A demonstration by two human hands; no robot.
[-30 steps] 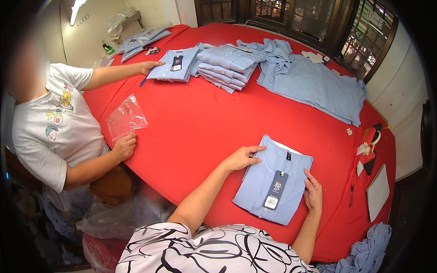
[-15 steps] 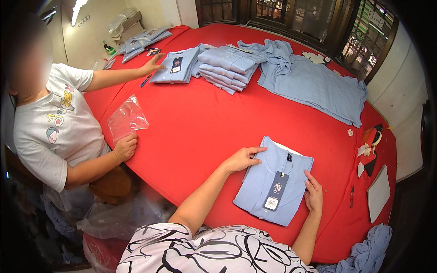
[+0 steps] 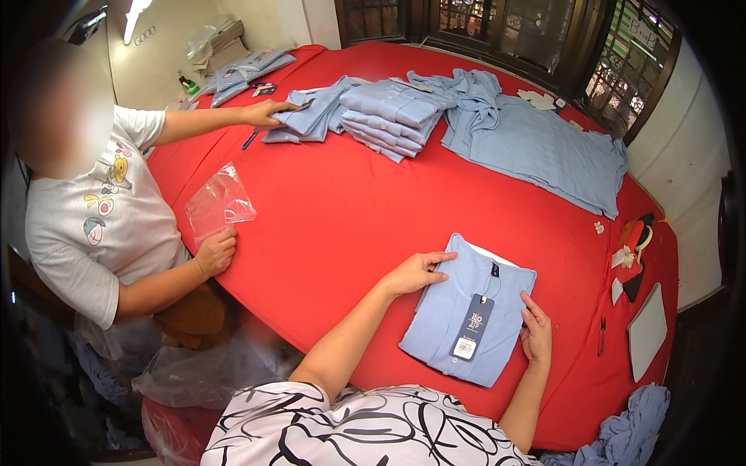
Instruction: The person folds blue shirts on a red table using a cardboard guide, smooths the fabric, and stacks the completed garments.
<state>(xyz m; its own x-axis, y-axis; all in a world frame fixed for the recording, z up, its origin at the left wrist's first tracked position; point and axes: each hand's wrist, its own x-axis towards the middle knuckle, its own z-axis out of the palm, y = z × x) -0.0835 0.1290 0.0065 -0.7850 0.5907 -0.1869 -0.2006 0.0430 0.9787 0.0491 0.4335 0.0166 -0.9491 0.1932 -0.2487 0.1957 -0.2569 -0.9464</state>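
Head view. Folded blue shirt flat on the red table right in front of me, neck end pointing away. My left hand: thumb and forefinger spread apart, resting on the shirt's upper left edge. My right hand: loosely curved, unclenched, fingertips at the shirt's right edge.

Containers: transparent bag lies flat on the table at left, its lower end in a co-worker's near hand. The co-worker's far hand is at the edge of some folded shirts, just beside a taller shirt stack. Back left, plastic packs with blue garments inside; behind them, a plastic wrap around a pile of flat tan pieces. Small green bottle nearby; contents can't be told. Lower left, big crumpled plastic bags, contents unclear.

Labels: long navy hang tag on my shirt, slanted, light printing up top, white barcode sticker at its lower end. Small dark neck label, print too small. White edge shows behind the neckline. Dark lettering on the back wall; lettered sign beyond the window grille.
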